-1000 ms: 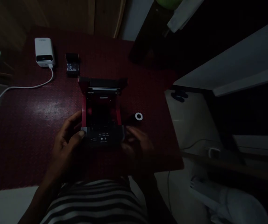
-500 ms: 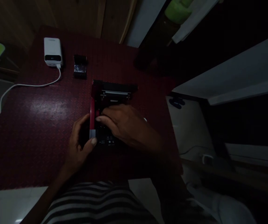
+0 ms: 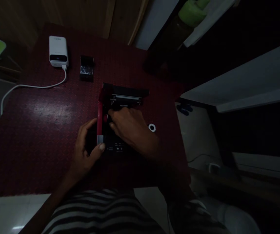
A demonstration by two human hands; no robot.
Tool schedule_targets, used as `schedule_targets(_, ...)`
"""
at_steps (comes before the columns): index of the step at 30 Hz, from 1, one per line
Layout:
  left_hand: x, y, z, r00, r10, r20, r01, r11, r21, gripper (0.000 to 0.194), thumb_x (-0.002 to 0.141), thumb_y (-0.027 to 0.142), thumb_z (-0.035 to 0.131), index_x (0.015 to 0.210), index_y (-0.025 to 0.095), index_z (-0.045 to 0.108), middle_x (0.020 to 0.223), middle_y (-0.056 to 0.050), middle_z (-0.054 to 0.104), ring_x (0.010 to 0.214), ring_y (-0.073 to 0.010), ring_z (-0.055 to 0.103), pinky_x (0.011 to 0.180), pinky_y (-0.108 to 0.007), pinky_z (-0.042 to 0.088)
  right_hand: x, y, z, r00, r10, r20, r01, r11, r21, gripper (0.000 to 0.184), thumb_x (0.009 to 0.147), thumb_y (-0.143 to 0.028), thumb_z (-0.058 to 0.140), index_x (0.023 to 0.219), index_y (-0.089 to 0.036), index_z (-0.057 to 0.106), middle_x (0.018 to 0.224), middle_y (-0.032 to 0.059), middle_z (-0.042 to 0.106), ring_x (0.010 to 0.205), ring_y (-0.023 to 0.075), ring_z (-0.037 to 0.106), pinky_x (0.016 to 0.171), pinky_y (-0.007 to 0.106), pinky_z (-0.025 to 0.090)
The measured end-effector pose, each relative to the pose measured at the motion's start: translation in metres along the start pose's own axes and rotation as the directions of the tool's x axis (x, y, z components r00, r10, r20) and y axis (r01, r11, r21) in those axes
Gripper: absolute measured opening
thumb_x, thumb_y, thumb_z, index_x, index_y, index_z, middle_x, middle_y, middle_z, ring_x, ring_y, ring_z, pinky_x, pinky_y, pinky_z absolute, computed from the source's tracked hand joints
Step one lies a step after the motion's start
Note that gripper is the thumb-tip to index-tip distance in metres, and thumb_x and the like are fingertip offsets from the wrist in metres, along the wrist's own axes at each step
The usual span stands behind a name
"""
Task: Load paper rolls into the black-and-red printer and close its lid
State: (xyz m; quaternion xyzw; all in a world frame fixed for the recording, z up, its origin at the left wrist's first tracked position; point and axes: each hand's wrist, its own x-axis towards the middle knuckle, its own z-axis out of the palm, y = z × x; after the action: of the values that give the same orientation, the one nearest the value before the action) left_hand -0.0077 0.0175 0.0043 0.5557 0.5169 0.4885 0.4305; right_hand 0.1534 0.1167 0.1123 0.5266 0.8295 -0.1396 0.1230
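A red and black device (image 3: 100, 113), which looks like a small label printer, lies on the dark red table with its lid (image 3: 130, 92) raised at the far side. My left hand (image 3: 86, 152) grips its near left corner, thumb on the grey front piece and fingers along the outer side wall. Inside the open body is my right hand (image 3: 130, 126), fingers curled down beside a reddish round part (image 3: 105, 118) near the left wall. What those fingertips hold is hidden in shadow. To the right of that hand lies a white ring (image 3: 152, 127) with a dark centre.
A white power bank (image 3: 58, 50) with a plugged-in cable (image 3: 32, 86) stands at the back left of the table (image 3: 49, 130). Beside it is a black roll (image 3: 86, 67) with shiny film. A green-capped bottle (image 3: 174, 35) stands at the back right. The room is dim.
My right hand has shifted slightly away and its thumb has lifted off the reddish part's near side. The white ring shows fully. The whole view has moved a little.
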Motion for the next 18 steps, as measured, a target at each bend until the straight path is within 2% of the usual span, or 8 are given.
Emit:
schedule_targets(3, 0.001, 0.000, 0.000, 1.000, 0.020, -0.002, -0.020, 1.000, 0.002, 0.064, 0.102, 0.052, 0.073, 0.160, 0.028, 0.059, 0.158, -0.012, 0.063, 0.147, -0.0360, 0.059, 0.126, -0.057, 0.045, -0.015, 0.001, -0.006, 0.995, 0.070, -0.071, -0.069, 0.997, 0.017, 0.026, 0.108, -0.021, 0.062, 0.128, -0.022, 0.078, 0.110, 0.0118, 0.085, 0.099, 0.0295, 0.080, 0.077, 0.036, 0.055)
schedule_targets(5, 0.001, -0.001, 0.000, 1.000, 0.026, -0.006, -0.026, 1.000, -0.001, 0.064, 0.102, 0.053, 0.073, 0.159, 0.028, 0.059, 0.158, -0.012, 0.063, 0.148, -0.0361, 0.058, 0.126, -0.058, 0.045, -0.032, 0.004, -0.006, 0.980, 0.038, -0.198, -0.026, 0.998, 0.065, 0.023, 0.108, -0.023, 0.065, 0.127, -0.022, 0.078, 0.107, 0.0090, 0.084, 0.099, 0.0269, 0.078, 0.077, 0.035, 0.055)
schedule_targets(6, 0.000, -0.001, 0.000, 1.000, 0.015, -0.005, -0.015, 1.000, -0.005, 0.064, 0.102, 0.053, 0.073, 0.159, 0.028, 0.059, 0.159, -0.012, 0.063, 0.149, -0.0363, 0.058, 0.127, -0.058, 0.045, -0.043, 0.008, -0.004, 0.958, 0.013, -0.287, 0.018, 0.994, 0.105, 0.023, 0.107, -0.023, 0.066, 0.126, -0.022, 0.079, 0.104, 0.0077, 0.083, 0.098, 0.0256, 0.077, 0.078, 0.035, 0.055)
schedule_targets(7, 0.000, -0.001, 0.000, 1.000, -0.003, -0.004, 0.003, 1.000, -0.010, 0.065, 0.102, 0.054, 0.073, 0.160, 0.028, 0.058, 0.159, -0.013, 0.062, 0.149, -0.0365, 0.058, 0.127, -0.058, 0.044, -0.055, 0.014, -0.002, 0.924, 0.000, -0.384, 0.065, 0.985, 0.158, 0.022, 0.107, -0.023, 0.068, 0.125, -0.022, 0.079, 0.102, 0.0065, 0.082, 0.097, 0.0244, 0.076, 0.080, 0.035, 0.056)
schedule_targets(9, 0.000, -0.001, -0.001, 0.999, -0.040, 0.003, 0.040, 0.999, -0.020, 0.067, 0.101, 0.056, 0.073, 0.160, 0.028, 0.057, 0.159, -0.013, 0.062, 0.149, -0.0372, 0.058, 0.127, -0.059, 0.044, -0.083, 0.030, 0.008, 0.827, 0.026, -0.562, 0.163, 0.945, 0.283, 0.020, 0.105, -0.026, 0.072, 0.124, -0.026, 0.080, 0.101, 0.0047, 0.079, 0.094, 0.0225, 0.074, 0.083, 0.035, 0.059)
schedule_targets(11, 0.000, 0.000, -0.001, 0.998, -0.062, 0.002, 0.062, 0.998, -0.026, 0.069, 0.100, 0.057, 0.073, 0.160, 0.028, 0.057, 0.160, -0.013, 0.061, 0.149, -0.0376, 0.057, 0.127, -0.058, 0.045, -0.113, 0.051, 0.021, 0.753, 0.097, -0.651, 0.232, 0.887, 0.400, 0.021, 0.101, -0.028, 0.078, 0.122, -0.031, 0.081, 0.108, 0.0045, 0.078, 0.094, 0.0230, 0.075, 0.081, 0.036, 0.062)
schedule_targets(15, 0.001, 0.000, 0.001, 0.999, -0.042, -0.015, 0.042, 0.999, -0.025, 0.068, 0.099, 0.059, 0.073, 0.158, 0.028, 0.060, 0.159, -0.011, 0.064, 0.148, -0.0375, 0.058, 0.124, -0.056, 0.049, -0.154, 0.080, 0.062, 0.789, 0.225, -0.571, 0.206, 0.779, 0.592, 0.026, 0.095, -0.023, 0.084, 0.120, -0.032, 0.080, 0.110, 0.0045, 0.082, 0.097, 0.0253, 0.079, 0.081, 0.039, 0.066)
schedule_targets(18, 0.001, -0.002, 0.002, 0.999, -0.024, -0.029, 0.023, 0.999, -0.026, 0.065, 0.099, 0.059, 0.072, 0.156, 0.029, 0.062, 0.156, -0.010, 0.065, 0.146, -0.0373, 0.059, 0.122, -0.055, 0.050, -0.153, 0.077, 0.104, 0.818, 0.305, -0.488, 0.161, 0.694, 0.702, 0.024, 0.091, -0.019, 0.082, 0.114, -0.027, 0.080, 0.104, 0.0046, 0.083, 0.090, 0.0234, 0.080, 0.075, 0.035, 0.066)
